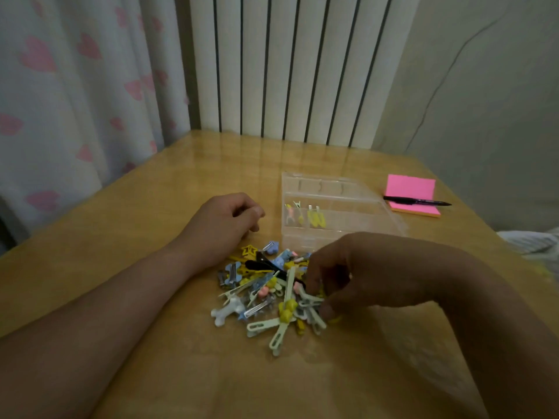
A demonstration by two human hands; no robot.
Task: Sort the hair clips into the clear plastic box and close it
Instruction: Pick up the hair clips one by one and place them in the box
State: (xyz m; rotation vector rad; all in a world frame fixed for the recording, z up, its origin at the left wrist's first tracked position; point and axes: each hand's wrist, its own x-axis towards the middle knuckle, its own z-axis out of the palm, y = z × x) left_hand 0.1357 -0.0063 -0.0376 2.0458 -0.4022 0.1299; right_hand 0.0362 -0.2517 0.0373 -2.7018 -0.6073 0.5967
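Observation:
A heap of small hair clips [272, 294], in yellow, pale green, blue, white and black, lies on the wooden table in front of me. Behind it stands the clear plastic box [372, 213] with its lid up; a few yellow and pink clips [305, 217] lie in its left compartments. My right hand [341, 276] hovers over the right side of the heap, fingers curled down onto pale green clips; whether it grips one I cannot tell. My left hand [230, 219] rests on the table left of the box, loosely closed, with nothing visible in it.
A pink sticky-note pad [408, 186] with a black pen [417, 202] across it lies right of the box. A radiator [290, 68] and a curtain with pink hearts [75, 86] stand behind the table [151, 192]. The table's right edge is close to the pad.

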